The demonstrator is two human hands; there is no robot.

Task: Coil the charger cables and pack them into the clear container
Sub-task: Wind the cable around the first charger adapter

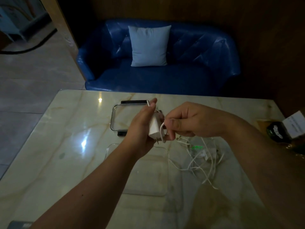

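Left hand (143, 124): fingers curled around white charger plug (156, 128), prongs pointing down toward 6 o'clock, held above marble table (66, 146), apparently as a core for winding. Right hand (184, 121): thumb and forefinger narrowed to a pinch on white cable (162, 128) just beside the plug at 3 o'clock, probably to guide a turn around the block. Loose cable tangle (203, 156) lying on table at 4 o'clock from hands, uncoiled; number of cables impossible to tell. Clear container (148, 179) open at 6 o'clock beneath left wrist, seemingly empty, close for packing. Clear lid with dark clasps (118, 116) parked at 10 o'clock, off the container. Coiling judged barely begun.
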